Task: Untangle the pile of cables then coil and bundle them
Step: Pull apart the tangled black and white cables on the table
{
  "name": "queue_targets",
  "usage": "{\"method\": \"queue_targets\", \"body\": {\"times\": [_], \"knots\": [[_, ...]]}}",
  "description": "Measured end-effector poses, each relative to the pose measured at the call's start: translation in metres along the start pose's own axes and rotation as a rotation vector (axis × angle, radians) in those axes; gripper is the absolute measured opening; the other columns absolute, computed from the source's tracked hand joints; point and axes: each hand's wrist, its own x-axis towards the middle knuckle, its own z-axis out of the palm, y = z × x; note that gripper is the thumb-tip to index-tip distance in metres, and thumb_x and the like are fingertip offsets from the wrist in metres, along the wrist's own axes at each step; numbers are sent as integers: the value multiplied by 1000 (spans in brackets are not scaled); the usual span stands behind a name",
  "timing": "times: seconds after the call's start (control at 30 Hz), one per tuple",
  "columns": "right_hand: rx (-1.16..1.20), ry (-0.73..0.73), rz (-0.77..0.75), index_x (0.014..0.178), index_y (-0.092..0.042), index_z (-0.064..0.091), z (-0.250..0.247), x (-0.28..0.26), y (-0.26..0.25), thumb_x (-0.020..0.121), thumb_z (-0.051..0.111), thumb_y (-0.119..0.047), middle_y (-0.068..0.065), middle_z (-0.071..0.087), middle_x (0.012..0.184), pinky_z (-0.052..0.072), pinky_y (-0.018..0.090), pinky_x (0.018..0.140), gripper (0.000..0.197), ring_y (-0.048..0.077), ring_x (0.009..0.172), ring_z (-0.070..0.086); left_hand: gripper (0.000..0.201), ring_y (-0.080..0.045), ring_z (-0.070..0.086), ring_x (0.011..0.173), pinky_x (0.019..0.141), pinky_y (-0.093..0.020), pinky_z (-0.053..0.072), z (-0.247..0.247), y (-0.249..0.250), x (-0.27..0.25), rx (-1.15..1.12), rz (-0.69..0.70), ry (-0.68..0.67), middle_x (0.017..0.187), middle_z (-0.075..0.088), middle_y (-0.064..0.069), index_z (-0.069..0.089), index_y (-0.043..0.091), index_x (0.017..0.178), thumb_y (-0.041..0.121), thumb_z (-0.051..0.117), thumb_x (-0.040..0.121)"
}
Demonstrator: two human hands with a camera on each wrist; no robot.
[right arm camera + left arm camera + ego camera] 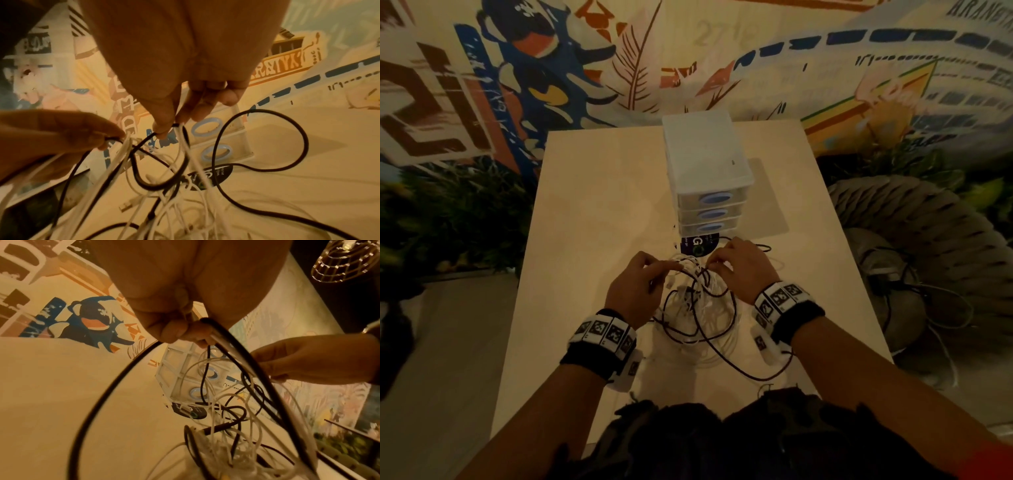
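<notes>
A tangle of black and white cables [697, 308] lies on the pale table [592, 212] in front of me, partly lifted. My left hand [654, 270] pinches a bunch of white cables and a black cable [236, 344] at the top left of the pile. My right hand [714, 263] pinches white strands and a black loop [179, 129] at the top right. The hands are a short way apart, with strands stretched between them. A long black cable [739, 363] trails toward the table's near edge. A white connector [124, 207] lies in the pile.
A white stack of small drawers [705, 178] with blue oval handles stands just beyond the cables, with a dark round sticker [698, 245] at its foot. A grey ribbed seat [928, 240] sits to the right of the table. A painted wall rises behind.
</notes>
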Motion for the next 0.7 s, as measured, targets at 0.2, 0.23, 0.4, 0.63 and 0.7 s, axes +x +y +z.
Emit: {"method": "queue_targets", "body": {"times": [0.2, 0.23, 0.4, 0.63, 0.7], "knots": [[146, -89, -20, 100, -31, 79, 5, 3, -5, 91, 62, -42, -2, 74, 99, 51, 35, 79, 22, 19, 91, 65, 20, -13, 43, 59, 54, -24, 35, -4, 8, 1, 18, 42, -6, 97, 52, 4, 73, 34, 113, 26, 65, 97], [193, -100, 1, 100, -32, 79, 7, 4, -6, 90, 64, -43, -4, 74, 99, 50, 32, 78, 21, 15, 89, 64, 19, -12, 43, 61, 55, -22, 34, -3, 9, 2, -1, 37, 0, 96, 51, 5, 74, 32, 113, 25, 64, 98], [407, -88, 162, 106, -32, 75, 8, 4, -19, 85, 75, -37, -8, 76, 97, 50, 18, 80, 22, 5, 86, 66, 20, -16, 52, 67, 59, -28, 43, -1, 12, 3, -70, -13, 59, 93, 50, 7, 75, 28, 113, 24, 65, 97], [469, -32, 116, 118, -27, 66, 9, -16, -34, 98, 55, -23, -4, 70, 107, 49, 24, 80, 23, 9, 92, 62, 20, -11, 46, 69, 60, -22, 35, 2, 15, -1, -56, -97, 100, 88, 53, 8, 75, 30, 114, 31, 65, 96], [421, 169, 53, 104, -26, 61, 8, -29, -38, 90, 62, -23, -11, 57, 97, 43, 17, 77, 14, 5, 87, 52, 20, -12, 47, 69, 61, -24, 36, 1, 14, -2, -39, -120, 92, 87, 54, 7, 75, 33, 113, 34, 64, 97]]}}
